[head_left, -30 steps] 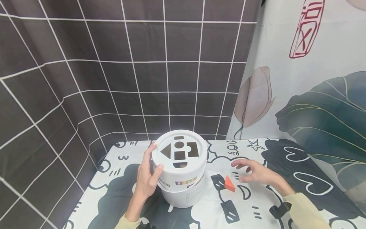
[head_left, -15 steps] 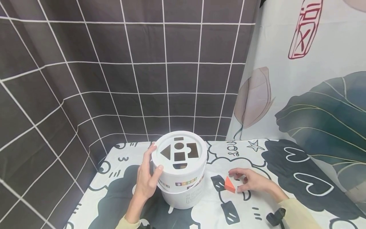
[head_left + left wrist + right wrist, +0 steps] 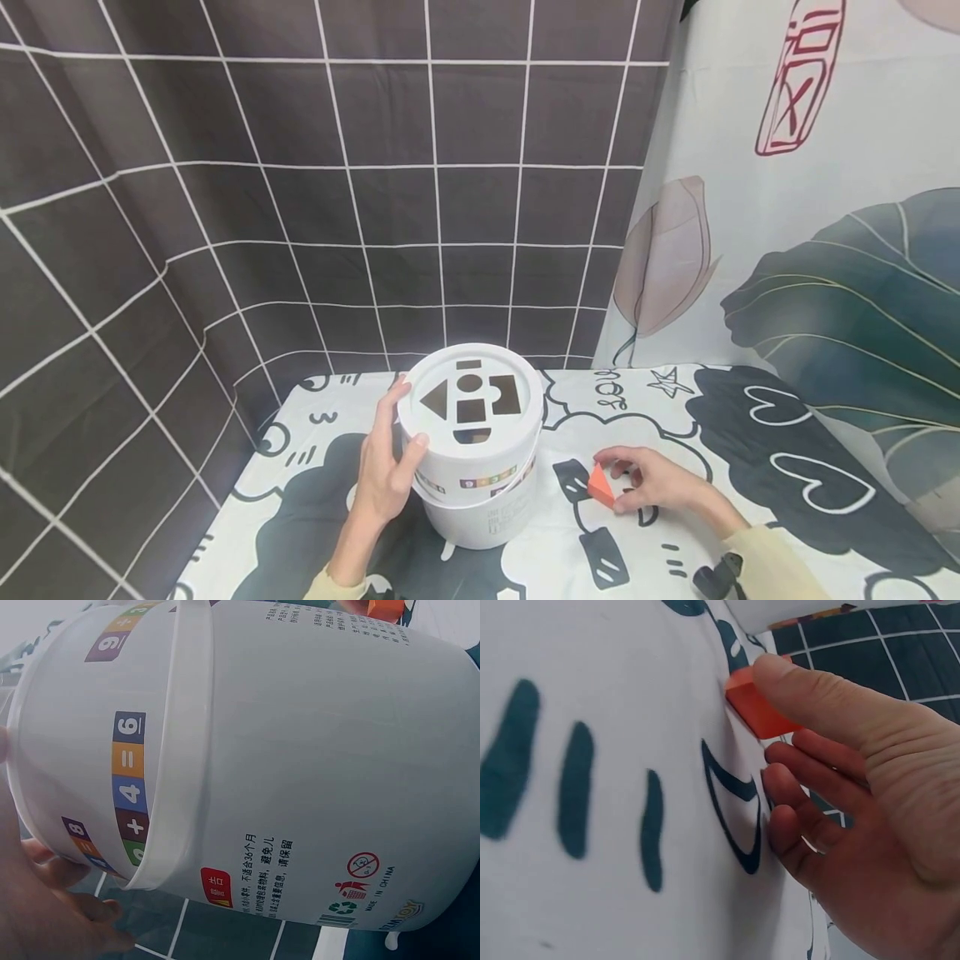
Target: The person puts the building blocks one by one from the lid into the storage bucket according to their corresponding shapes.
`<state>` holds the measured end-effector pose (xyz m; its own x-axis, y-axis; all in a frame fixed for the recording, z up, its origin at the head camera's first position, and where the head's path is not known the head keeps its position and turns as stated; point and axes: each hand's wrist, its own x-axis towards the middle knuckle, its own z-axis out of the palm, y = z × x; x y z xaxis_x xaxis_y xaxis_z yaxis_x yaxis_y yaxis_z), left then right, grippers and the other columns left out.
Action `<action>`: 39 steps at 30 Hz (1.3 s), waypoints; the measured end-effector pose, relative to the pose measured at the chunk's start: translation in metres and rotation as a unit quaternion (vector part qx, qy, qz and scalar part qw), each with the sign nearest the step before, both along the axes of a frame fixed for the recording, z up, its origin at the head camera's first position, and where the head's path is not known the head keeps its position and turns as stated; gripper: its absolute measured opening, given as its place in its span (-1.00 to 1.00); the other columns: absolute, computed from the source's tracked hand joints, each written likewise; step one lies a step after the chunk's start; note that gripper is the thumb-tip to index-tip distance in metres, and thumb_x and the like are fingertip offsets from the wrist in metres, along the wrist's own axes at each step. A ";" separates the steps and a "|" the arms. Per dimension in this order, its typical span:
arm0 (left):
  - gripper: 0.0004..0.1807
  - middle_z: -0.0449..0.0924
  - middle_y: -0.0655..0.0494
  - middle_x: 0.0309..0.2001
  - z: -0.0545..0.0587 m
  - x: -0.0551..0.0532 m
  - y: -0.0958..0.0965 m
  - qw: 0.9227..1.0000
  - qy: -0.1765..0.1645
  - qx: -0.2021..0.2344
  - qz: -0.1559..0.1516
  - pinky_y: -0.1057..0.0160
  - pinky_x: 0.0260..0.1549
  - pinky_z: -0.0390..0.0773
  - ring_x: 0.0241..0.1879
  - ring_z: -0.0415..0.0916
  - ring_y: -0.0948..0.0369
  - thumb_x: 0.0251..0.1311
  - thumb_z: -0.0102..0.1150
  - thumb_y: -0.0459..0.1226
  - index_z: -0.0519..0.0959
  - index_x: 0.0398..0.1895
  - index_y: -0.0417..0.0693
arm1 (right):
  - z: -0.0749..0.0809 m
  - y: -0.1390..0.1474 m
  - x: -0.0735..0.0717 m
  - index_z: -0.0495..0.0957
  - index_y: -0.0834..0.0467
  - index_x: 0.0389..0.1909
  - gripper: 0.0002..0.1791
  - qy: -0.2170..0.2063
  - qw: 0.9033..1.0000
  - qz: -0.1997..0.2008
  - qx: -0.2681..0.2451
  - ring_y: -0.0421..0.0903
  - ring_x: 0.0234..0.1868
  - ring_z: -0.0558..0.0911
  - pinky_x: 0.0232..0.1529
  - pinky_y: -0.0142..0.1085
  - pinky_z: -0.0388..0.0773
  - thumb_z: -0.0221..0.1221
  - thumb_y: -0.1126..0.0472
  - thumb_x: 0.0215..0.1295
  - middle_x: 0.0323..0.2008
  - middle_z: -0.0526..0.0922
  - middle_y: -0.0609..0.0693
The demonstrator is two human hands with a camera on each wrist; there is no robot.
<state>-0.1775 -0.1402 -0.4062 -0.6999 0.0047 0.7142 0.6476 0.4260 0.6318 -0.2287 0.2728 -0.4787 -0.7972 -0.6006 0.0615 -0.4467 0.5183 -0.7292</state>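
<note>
A white bucket (image 3: 480, 517) carries a lid (image 3: 435, 429) with cut-out holes: a triangle, a circle, rectangles and other shapes. My left hand (image 3: 386, 475) holds it at the left side of the lid, thumb toward the near rim and fingers round the far side. In the left wrist view that hand (image 3: 52, 885) lies along the lid's edge. To the right of the bucket, my right hand (image 3: 656, 483) pinches an orange triangular block (image 3: 600, 487) between thumb and index finger, low at the cloth. Seen from the right wrist, the thumb (image 3: 817, 694) covers part of the block (image 3: 761, 709).
A white cloth (image 3: 555, 575) with black cartoon drawings covers the table. Behind it hangs a dark curtain (image 3: 480, 208) with a white grid, and a pale leaf-printed curtain (image 3: 682, 325) hangs at the right. The bucket's white handle (image 3: 187, 750) lies against its side.
My right hand has come left and down to the orange triangular block and closed its thumb and index finger on it. The block has tilted slightly. My left hand and the bucket stay put.
</note>
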 end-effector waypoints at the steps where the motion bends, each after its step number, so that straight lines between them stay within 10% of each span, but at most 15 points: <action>1: -0.30 0.28 -0.18 0.43 0.000 0.000 0.000 1.000 -0.002 0.000 0.000 -0.34 0.26 0.14 0.39 0.24 -0.17 0.06 0.03 -0.27 0.33 0.38 -0.20 | -0.001 0.000 0.001 0.51 0.32 0.18 -0.24 0.005 1.000 -0.005 0.001 -0.13 -0.19 0.55 -0.26 -0.34 0.49 0.53 0.12 -0.08 -0.08 0.63 0.01; 19: -0.29 0.27 -0.18 0.44 0.001 0.001 0.001 1.000 -0.006 0.003 0.000 -0.34 0.26 0.14 0.39 0.24 -0.18 0.05 0.03 -0.27 0.33 0.38 -0.20 | 0.003 -0.010 0.005 0.56 0.24 0.09 -0.34 0.040 0.998 -0.051 0.007 -0.12 -0.23 0.56 -0.28 -0.33 0.48 0.52 0.11 -0.08 -0.18 0.60 -0.14; 39: -0.29 0.26 -0.20 0.44 0.000 0.000 0.000 1.000 -0.005 -0.003 0.006 -0.34 0.26 0.15 0.39 0.23 -0.20 0.05 0.02 -0.27 0.31 0.38 -0.24 | 0.055 -0.014 -0.002 0.61 0.24 -0.02 -0.49 0.171 0.980 -0.095 -0.028 -0.08 -0.26 0.61 -0.27 -0.21 0.49 0.48 0.18 -0.02 -0.21 0.65 -0.17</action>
<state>-0.1771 -0.1399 -0.4062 -0.7074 -0.0002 0.7069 0.6357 0.4371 0.6363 -0.2309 0.2588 -0.4239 -0.8218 -0.4315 0.3722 -0.5687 0.5797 -0.5836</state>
